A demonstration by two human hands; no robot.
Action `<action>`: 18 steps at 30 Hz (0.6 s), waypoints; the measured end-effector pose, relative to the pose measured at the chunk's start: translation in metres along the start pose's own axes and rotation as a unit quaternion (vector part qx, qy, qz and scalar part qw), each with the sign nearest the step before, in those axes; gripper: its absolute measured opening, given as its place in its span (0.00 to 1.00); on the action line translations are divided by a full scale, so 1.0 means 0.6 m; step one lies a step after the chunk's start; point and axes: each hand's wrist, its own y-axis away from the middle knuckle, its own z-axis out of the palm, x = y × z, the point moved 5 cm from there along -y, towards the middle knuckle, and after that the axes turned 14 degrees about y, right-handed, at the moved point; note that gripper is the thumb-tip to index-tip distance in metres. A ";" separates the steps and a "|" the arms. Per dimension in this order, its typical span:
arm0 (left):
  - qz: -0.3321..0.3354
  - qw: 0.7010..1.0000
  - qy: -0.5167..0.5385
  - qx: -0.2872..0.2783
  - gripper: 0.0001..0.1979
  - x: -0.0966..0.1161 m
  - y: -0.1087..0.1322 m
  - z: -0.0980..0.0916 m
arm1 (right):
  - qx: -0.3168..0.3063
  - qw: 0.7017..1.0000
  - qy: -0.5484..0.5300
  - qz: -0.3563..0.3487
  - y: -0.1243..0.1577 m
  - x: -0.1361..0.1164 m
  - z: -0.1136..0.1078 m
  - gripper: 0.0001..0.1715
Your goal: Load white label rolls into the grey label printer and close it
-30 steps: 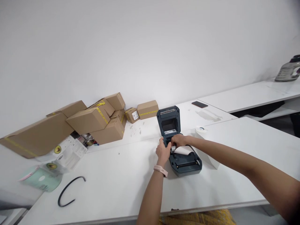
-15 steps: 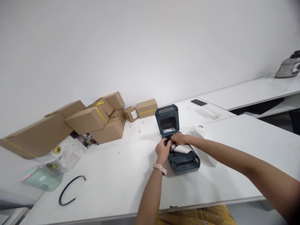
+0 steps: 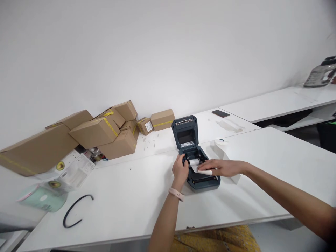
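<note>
A dark blue-grey label printer (image 3: 206,185) stands on the white table with its lid (image 3: 184,127) raised. Inside it lies a white paper roll (image 3: 194,161). My left hand (image 3: 180,169) is closed on the printer's left side, with fingertips over the edge near the roll. My right hand (image 3: 223,168) reaches in from the right. Its fingers lie over the loose paper end (image 3: 205,172) with the thumb beneath, pinching it above the front of the printer. The palm side of this hand is hidden.
A white paper strip (image 3: 220,148) curls on the table right of the printer. Cardboard boxes (image 3: 117,143) are piled at the back left. A black headband (image 3: 68,211), a mint-green container (image 3: 44,197) and a clear package (image 3: 78,171) lie at left; a phone (image 3: 221,113) lies behind.
My right hand has drawn back from deep inside the printer toward me and right, onto the loose paper end. The roll now shows. My left hand stays at the printer's left side.
</note>
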 end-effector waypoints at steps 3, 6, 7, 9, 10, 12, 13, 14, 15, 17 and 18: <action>0.098 0.995 0.002 -0.034 0.26 0.020 0.056 -0.006 | 0.028 0.999 -0.026 0.003 0.036 -0.007 0.027 0.28; 0.142 0.985 -0.004 -0.100 0.24 0.038 0.107 0.001 | 0.073 0.997 -0.003 0.003 0.047 -0.011 0.051 0.29; 0.140 0.984 -0.006 -0.109 0.22 0.043 0.117 0.005 | 0.103 0.995 0.003 0.012 0.047 -0.010 0.055 0.29; 0.130 0.986 -0.004 -0.108 0.18 0.050 0.128 0.012 | 0.165 0.986 0.004 0.031 0.044 -0.007 0.060 0.24; 0.127 0.987 -0.001 -0.102 0.16 0.053 0.129 0.016 | 0.187 0.982 0.001 0.037 0.042 -0.005 0.062 0.22; 0.126 0.988 0.007 -0.093 0.14 0.055 0.127 0.021 | 0.211 0.977 -0.008 0.040 0.039 -0.002 0.065 0.21; 0.127 0.988 0.013 -0.091 0.15 0.055 0.125 0.021 | 0.218 0.975 -0.012 0.039 0.039 -0.001 0.065 0.20; 0.127 0.988 0.019 -0.089 0.16 0.053 0.121 0.020 | 0.225 0.974 -0.015 0.039 0.039 0.000 0.064 0.20; 0.125 0.988 0.026 -0.083 0.18 0.051 0.117 0.016 | 0.231 0.972 -0.017 0.040 0.041 0.000 0.063 0.20; 0.111 0.991 0.042 -0.059 0.24 0.043 0.104 0.002 | 0.233 0.972 -0.013 0.040 0.043 -0.001 0.065 0.19; 0.097 0.993 0.051 -0.043 0.25 0.038 0.097 -0.005 | 0.230 0.972 -0.007 0.041 0.044 -0.003 0.067 0.19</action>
